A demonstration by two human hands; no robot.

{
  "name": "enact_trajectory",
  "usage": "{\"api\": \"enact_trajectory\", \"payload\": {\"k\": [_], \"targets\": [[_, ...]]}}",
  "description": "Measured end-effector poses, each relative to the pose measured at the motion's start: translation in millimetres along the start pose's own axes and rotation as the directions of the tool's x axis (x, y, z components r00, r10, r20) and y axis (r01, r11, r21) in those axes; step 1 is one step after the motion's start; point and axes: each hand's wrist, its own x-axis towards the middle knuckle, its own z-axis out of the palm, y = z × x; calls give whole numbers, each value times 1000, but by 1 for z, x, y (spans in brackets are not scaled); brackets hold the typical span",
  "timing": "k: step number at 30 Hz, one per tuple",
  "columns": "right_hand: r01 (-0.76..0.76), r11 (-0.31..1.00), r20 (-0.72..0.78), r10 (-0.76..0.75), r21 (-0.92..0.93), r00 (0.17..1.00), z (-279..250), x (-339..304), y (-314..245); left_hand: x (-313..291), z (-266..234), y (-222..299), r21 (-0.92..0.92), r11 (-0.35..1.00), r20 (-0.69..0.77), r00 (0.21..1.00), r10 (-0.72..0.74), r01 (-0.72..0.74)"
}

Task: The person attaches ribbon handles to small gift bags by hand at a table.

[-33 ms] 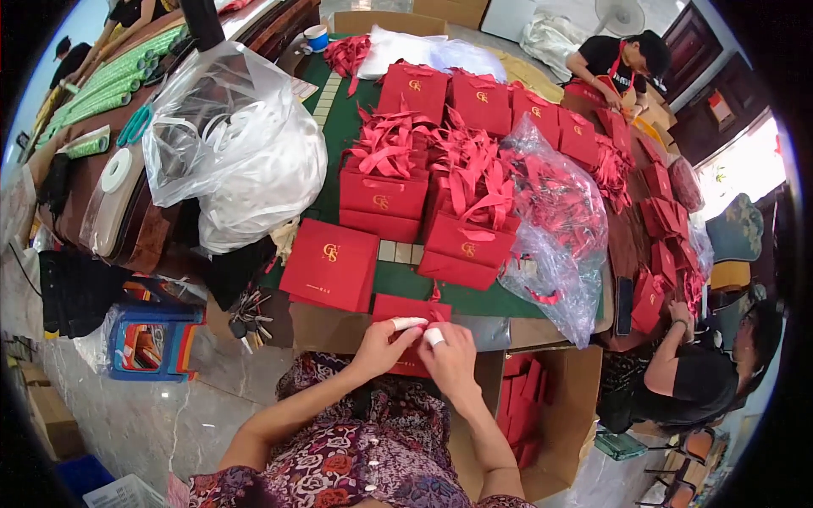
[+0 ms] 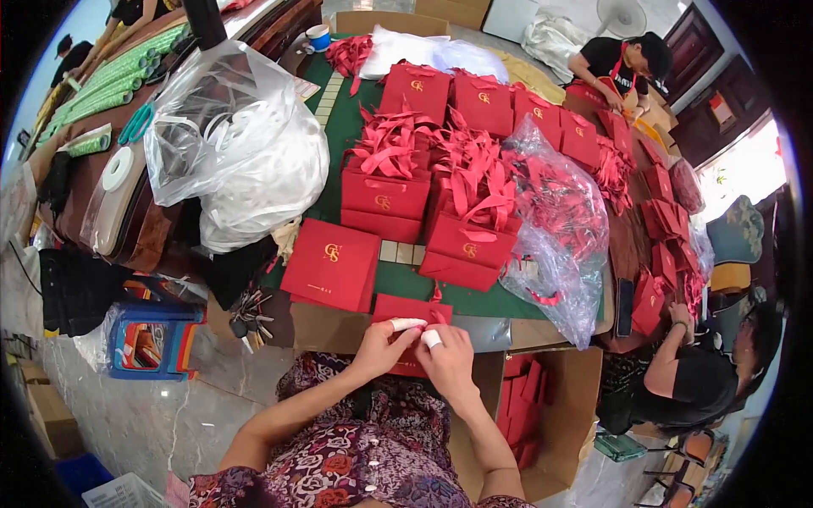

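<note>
At the near table edge, a red paper gift bag point(image 2: 394, 306) lies flat, its lower part sticking out past the edge under my hands. A short red ribbon point(image 2: 435, 294) rises at its far side. My left hand point(image 2: 381, 349) and my right hand point(image 2: 449, 356) meet over the bag, thumbs and fingertips pinched together on its red ribbon handle; the exact grip is partly hidden. White tape wraps a finger on each hand. Just left lies a stack of flat red bags point(image 2: 331, 264). Beyond stand upright red bags point(image 2: 384, 199) with ribbon handles heaped on top.
A clear plastic bag of red ribbons point(image 2: 559, 212) lies right of the bags. White cords fill another plastic bag point(image 2: 246, 161) at left. A carton point(image 2: 569, 415) of red bags stands below the table, right of me. Co-workers sit at the right point(image 2: 703, 377) and far right point(image 2: 622, 68).
My right fingertips have shifted very slightly toward the left hand. Everything else looks the same, apart from a tiny shift of the view.
</note>
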Motion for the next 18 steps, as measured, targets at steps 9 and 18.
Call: {"api": "enact_trajectory", "payload": {"k": [9,18], "targets": [[-210,916,-4,225,340,974,-8,6,-11,-21,-14,10,-41,999,8,1000,14,-13],[-279,855,346,125,438,930,-13,13,-8,-22,-31,6,-32,974,62,973,-223,226]]}}
